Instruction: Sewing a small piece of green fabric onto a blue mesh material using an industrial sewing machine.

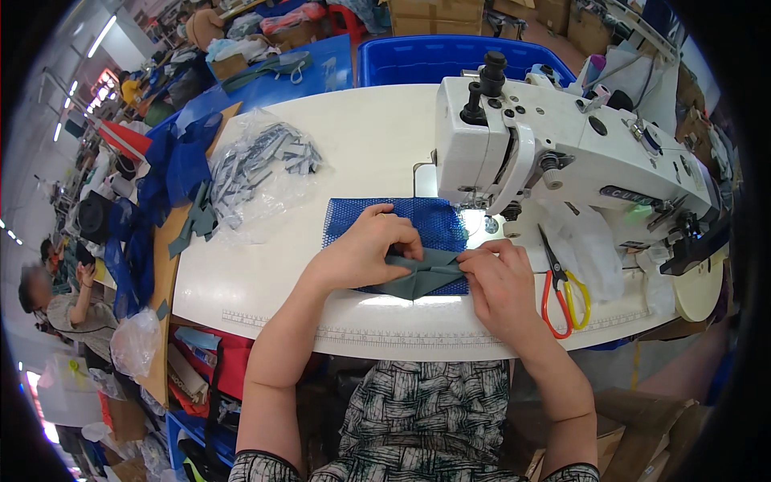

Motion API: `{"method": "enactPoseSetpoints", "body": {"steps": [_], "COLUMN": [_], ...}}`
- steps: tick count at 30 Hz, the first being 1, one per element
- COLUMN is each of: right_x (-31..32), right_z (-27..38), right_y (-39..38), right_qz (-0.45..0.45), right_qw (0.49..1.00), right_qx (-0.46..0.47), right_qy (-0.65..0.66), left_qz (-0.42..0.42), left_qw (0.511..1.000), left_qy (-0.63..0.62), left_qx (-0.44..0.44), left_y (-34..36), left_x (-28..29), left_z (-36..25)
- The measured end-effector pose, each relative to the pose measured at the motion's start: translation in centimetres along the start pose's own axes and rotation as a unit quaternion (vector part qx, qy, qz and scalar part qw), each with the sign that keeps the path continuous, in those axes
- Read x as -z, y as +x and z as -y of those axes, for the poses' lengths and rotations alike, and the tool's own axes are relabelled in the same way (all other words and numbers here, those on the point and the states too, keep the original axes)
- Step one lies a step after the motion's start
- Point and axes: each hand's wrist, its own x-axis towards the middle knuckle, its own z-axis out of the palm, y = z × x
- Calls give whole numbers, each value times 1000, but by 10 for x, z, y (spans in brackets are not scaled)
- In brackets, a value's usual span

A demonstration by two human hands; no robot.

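Note:
My left hand [369, 249] is curled over a folded grey-green fabric piece [414, 279], gripping it. My right hand [498, 281] pinches that piece at its right end. Beneath both lies a blue mesh panel [345, 213] on the white sewing table [369, 145]. The needle area of a white sewing machine [474, 149] is just above my right hand. Scissors with red and yellow handles [578, 297] lie right of that hand. A clear bag of grey strips [273, 153] sits at the left back.
A blue plastic bin [385, 56] stands behind the table. Blue and green fabric [169, 169] is heaped along a wooden ledge on the left. White material [586, 257] lies under the machine arm. Co-workers [72, 313] are at the far left; cardboard boxes [434, 16] are at the back.

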Motion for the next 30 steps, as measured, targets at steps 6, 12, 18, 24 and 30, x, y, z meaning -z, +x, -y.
{"method": "enactPoseSetpoints", "body": {"steps": [6, 12, 18, 24, 30], "right_x": [4, 10, 8, 8, 0], "right_z": [1, 3, 0, 6, -1], "right_y": [-1, -2, -9, -7, -13], "right_qz": [-9, 41, 12, 56, 125], "right_qw": [999, 983, 971, 981, 986], "right_qx": [10, -11, -206, -98, 53], "right_qy": [30, 179, 117, 158, 92], "left_qz": [-73, -121, -97, -132, -54], "left_qw": [962, 921, 964, 970, 997], "left_qy": [-250, -349, -214, -202, -12], "left_qx": [81, 123, 126, -35, -50], "left_y": [6, 13, 14, 17, 36], "left_x": [0, -14, -10, -17, -18], "left_z": [5, 7, -2, -8, -24]}}
